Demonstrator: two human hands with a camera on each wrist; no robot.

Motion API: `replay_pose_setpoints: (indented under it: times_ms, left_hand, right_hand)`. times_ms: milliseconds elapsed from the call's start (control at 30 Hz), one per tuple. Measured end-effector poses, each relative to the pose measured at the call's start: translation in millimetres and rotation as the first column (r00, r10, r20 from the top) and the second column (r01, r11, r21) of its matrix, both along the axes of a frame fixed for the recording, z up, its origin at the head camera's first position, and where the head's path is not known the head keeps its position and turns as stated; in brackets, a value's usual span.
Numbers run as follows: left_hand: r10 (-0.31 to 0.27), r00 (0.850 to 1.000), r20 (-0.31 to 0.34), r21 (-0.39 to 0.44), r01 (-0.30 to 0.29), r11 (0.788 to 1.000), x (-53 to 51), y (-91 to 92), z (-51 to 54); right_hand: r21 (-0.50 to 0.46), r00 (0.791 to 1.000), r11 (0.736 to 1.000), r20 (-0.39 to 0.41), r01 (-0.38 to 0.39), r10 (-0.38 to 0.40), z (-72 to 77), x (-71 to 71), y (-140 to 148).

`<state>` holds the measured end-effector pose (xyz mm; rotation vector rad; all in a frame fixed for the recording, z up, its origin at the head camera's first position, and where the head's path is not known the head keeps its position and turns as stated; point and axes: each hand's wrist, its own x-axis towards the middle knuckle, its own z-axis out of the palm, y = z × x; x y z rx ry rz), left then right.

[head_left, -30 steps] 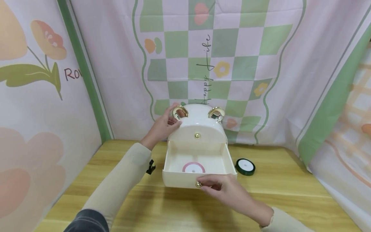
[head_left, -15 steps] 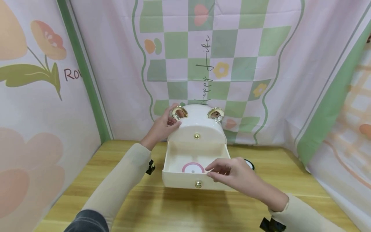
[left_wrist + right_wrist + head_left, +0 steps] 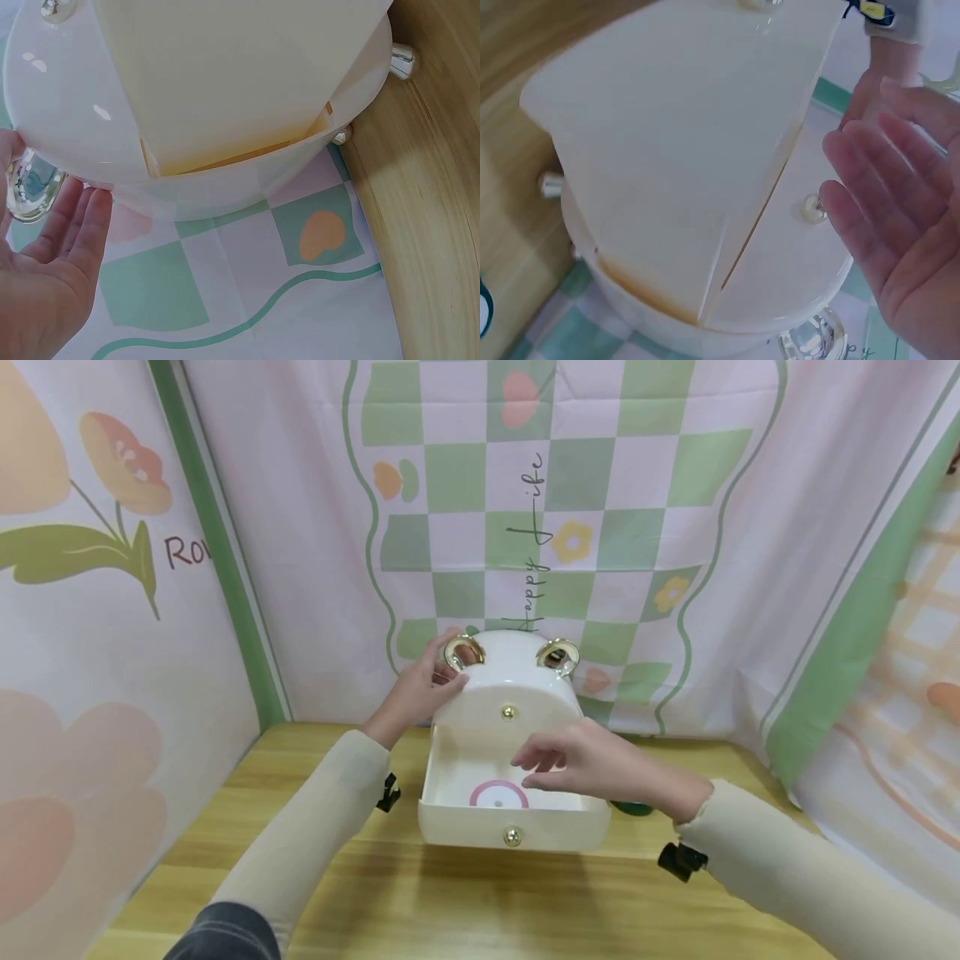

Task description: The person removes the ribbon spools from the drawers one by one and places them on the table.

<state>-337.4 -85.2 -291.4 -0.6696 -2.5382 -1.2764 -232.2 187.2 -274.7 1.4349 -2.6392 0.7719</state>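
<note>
A white storage box (image 3: 517, 681) with gold ring-shaped ears and gold knobs stands on the table, its lower drawer (image 3: 457, 825) pulled out. Inside the drawer lies a pink ribbon roll (image 3: 498, 795) with a white centre. My left hand (image 3: 420, 693) holds the box's upper left side by the ear, thumb in front and fingers behind. Above the right part of the drawer hovers my right hand (image 3: 581, 760), its fingers loosely bent with nothing between them. The right wrist view also shows this hand (image 3: 907, 217) holding nothing, palm visible, beside the upper knob (image 3: 814, 208).
Right of the drawer, a dark green ribbon roll (image 3: 633, 808) is mostly hidden behind my right hand and wrist. The wooden table (image 3: 480, 910) extends on both sides of the box. A printed cloth (image 3: 525, 485) hangs directly behind it.
My right hand has let go of the lower drawer's knob, then risen and moved back over the drawer. The left hand stays on the box. The drawer remains pulled out.
</note>
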Motion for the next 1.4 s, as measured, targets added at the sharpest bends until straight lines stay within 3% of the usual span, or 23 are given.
replay_pose_setpoints:
  times_ms: [233, 467, 533, 1000, 1200, 1400]
  left_hand:
    - [-0.007, 1.0, 0.001, 0.005, 0.007, 1.0, -0.2, 0.3, 0.6]
    - [-0.008, 1.0, 0.0, 0.007, 0.008, 1.0, 1.3, -0.7, 0.7]
    - [-0.009, 1.0, 0.0, 0.007, 0.009, 1.0, 1.6, -0.9, 0.9]
    - [-0.013, 1.0, 0.002, 0.004, 0.013, 1.0, 1.1, -1.4, 1.1]
    - [-0.015, 1.0, 0.007, 0.008, 0.015, 1.0, 2.8, -0.8, 2.5]
    - [-0.017, 1.0, 0.007, 0.006, 0.017, 1.0, 3.7, -0.8, 3.1]
  right_hand:
    - [0.186, 0.992, 0.975, 0.051, -0.125, 0.117, 2.0, -28.6, -5]
    - [0.321, 0.976, 0.936, 0.201, -0.146, 0.084, -4.3, -43.4, -17]
    - [0.34, 0.969, 0.923, 0.224, -0.182, 0.108, -6.0, -44.9, -22]
    - [0.548, 0.962, 0.791, 0.125, -0.272, 0.244, -18.3, -49.6, -41]
    - [0.568, 0.965, 0.791, 0.023, -0.229, 0.263, -28.9, -47.4, -41]
    - [0.537, 0.965, 0.814, 0.002, -0.223, 0.263, -37.5, -46.4, -39]
